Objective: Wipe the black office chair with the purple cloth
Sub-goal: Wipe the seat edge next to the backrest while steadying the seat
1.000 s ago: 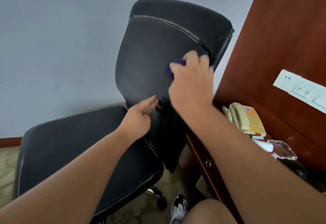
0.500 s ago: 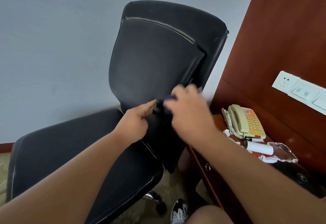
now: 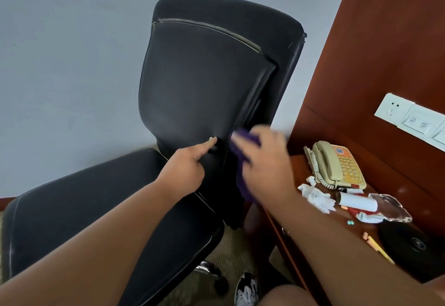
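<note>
The black office chair stands in front of me with its backrest upright and its seat stretching to the lower left. My left hand grips the lower edge of the backrest, thumb lying along the front. My right hand, blurred by motion, presses the purple cloth against the right side edge of the backrest near its bottom. Most of the cloth is hidden under that hand; a strip hangs below it.
A dark wooden desk stands right of the chair with a beige telephone, crumpled white tissue, a paper roll and a glass ashtray. Wall sockets sit on the wooden panel. My shoe is on the carpet below.
My right hand has slid the cloth down the backrest's right edge from near the top to the bottom. My left hand has kept its hold on the lower backrest.
</note>
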{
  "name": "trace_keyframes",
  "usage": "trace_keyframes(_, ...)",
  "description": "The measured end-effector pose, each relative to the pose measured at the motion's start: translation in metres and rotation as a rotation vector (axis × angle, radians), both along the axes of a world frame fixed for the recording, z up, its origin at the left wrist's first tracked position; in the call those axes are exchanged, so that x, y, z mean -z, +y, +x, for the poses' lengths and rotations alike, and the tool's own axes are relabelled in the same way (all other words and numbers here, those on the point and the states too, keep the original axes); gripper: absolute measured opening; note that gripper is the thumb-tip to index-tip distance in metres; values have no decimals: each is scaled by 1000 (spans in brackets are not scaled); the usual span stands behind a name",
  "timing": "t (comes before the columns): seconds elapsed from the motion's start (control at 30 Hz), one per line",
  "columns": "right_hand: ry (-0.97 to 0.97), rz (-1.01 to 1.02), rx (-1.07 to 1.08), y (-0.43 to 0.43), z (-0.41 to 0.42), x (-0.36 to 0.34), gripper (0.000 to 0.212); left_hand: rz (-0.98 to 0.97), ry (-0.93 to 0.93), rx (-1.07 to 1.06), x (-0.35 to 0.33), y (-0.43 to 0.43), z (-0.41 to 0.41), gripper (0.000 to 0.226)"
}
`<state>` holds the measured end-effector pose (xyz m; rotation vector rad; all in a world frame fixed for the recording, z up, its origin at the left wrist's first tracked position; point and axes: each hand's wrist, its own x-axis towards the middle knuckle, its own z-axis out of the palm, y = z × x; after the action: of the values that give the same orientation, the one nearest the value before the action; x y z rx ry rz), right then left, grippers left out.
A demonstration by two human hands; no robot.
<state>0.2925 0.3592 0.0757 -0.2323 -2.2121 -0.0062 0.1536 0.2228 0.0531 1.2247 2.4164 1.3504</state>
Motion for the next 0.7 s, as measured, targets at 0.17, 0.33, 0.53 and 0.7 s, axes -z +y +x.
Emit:
trace_keyframes(0.17, 300, -91, 120, 32, -16, -96, 50, -30, -29, -21, -1, 3, 2, 81)
trace_keyframes(0.33, 20, -2, 14, 28, -20, -4, 67, -40, -29, -31, -1, 12, 2, 81)
trace_keyframes(0.53, -221, -239, -91, 16, -1, 80, 51, -76, -31, -45, -5, 20, 1, 80)
trace_keyframes(0.7, 362, -403, -5, 44, -28, -46, 47, -68, -64, -54, -1, 23, 0, 82)
